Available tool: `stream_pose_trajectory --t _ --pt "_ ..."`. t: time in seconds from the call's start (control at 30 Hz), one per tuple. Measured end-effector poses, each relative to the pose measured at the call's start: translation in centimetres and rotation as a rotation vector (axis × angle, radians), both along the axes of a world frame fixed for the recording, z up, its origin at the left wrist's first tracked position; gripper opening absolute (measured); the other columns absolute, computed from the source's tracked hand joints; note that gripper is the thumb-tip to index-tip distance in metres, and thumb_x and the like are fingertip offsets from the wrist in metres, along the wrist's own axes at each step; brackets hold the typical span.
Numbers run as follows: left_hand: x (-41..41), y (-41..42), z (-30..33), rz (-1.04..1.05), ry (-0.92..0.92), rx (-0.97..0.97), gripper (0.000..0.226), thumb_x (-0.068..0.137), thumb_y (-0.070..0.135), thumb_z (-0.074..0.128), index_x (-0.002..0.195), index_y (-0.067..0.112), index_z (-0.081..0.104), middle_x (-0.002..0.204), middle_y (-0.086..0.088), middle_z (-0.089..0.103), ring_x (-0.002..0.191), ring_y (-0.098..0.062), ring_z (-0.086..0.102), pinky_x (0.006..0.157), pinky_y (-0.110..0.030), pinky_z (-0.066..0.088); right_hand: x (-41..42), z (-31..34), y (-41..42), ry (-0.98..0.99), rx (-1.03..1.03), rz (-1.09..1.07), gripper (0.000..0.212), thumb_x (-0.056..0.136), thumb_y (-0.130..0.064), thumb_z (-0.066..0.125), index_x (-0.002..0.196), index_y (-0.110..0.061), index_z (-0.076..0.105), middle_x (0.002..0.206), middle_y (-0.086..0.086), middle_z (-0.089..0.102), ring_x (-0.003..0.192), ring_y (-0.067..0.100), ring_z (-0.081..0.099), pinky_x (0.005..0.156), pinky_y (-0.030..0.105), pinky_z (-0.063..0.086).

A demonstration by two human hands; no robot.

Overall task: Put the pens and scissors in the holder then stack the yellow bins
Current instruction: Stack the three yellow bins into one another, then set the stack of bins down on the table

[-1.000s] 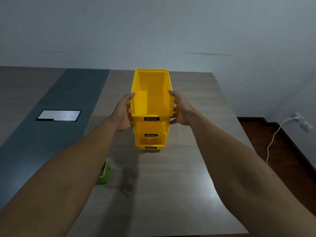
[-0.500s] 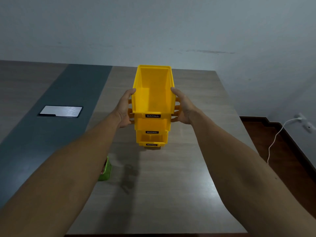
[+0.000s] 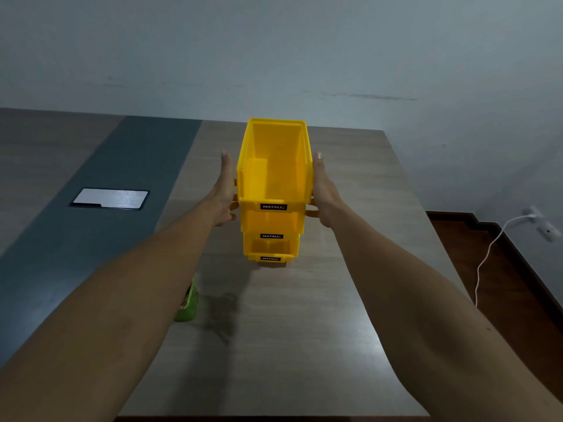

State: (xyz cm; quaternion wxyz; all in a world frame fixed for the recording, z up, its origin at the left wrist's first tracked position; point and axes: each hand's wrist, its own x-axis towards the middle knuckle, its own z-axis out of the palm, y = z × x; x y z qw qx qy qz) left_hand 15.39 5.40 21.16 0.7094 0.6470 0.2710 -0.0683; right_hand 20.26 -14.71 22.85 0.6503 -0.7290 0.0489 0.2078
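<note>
Three yellow bins (image 3: 274, 178) labelled MATALL stand stacked on the wooden table (image 3: 350, 300), the top one empty inside. My left hand (image 3: 224, 190) lies flat along the stack's left side with fingers straight, a thin gap showing. On the right side my right hand (image 3: 323, 190) is also flat with straight fingers, against the top bin's wall. Neither hand curls around a bin. The green holder (image 3: 188, 307) stands nearer to me on the left, mostly hidden behind my left forearm. Its contents are not visible.
A silver plate (image 3: 110, 198) is set into the table's dark grey strip (image 3: 91, 239) on the left. The table ends on the right, where a white cable (image 3: 487, 257) runs to a wall socket (image 3: 543, 225) above the dark floor.
Both hands have uncurled from the top bin's rim and now lie flat and straight beside the stack. The stack has stayed upright in the same spot.
</note>
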Motion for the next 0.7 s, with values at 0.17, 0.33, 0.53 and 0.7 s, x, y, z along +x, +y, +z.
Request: stream_pose_trajectory --t 0.17,0.33,0.53,0.7 --pt "-1.2 0.8 -0.2 0.153 -0.047 0.154 0.098 0.087 0.084 0.009 0.147 0.015 0.045 0.144 -0.011 0.05 0.132 -0.031 0.047 0.108 -0.05 0.037 -1.5 0.5 0.0 -0.145 -0.032 -0.017 0.068 0.103 -0.066 0.018 0.141 -0.023 0.055 0.123 0.003 0.058 0.113 0.022 0.052 0.095 0.046 0.042" --pt "-3.4 1.2 -1.0 0.14 -0.088 0.33 0.11 0.075 0.09 0.014 0.14 0.011 0.053 0.138 -0.01 0.055 0.129 -0.03 0.051 0.112 -0.049 0.039 -3.1 0.2 -0.8 -0.231 -0.037 0.001 0.061 0.105 -0.06 0.023 0.13 -0.021 0.063 0.128 0.013 0.065 0.122 0.028 0.058 0.093 0.042 0.044" --pt "-6.5 2.2 -1.4 0.089 -0.165 0.455 0.067 0.09 0.071 0.037 0.089 0.009 0.062 0.085 -0.016 0.058 0.084 -0.028 0.054 0.077 -0.039 0.045 -6.0 -0.9 -0.4 -0.196 -0.102 -0.08 0.095 0.086 -0.086 0.035 0.137 -0.009 0.058 0.138 0.018 0.061 0.122 0.035 0.06 0.098 0.054 0.05" --pt "-9.4 5.7 -1.7 0.029 -0.213 0.556 0.057 0.09 0.051 0.06 0.131 0.012 0.06 0.132 -0.004 0.061 0.12 -0.024 0.058 0.098 -0.038 0.048 -10.6 -1.6 2.7 -0.174 -0.151 -0.274 0.09 0.094 -0.067 0.05 0.159 -0.01 0.027 0.16 0.015 0.038 0.143 0.037 0.042 0.108 0.054 0.042"
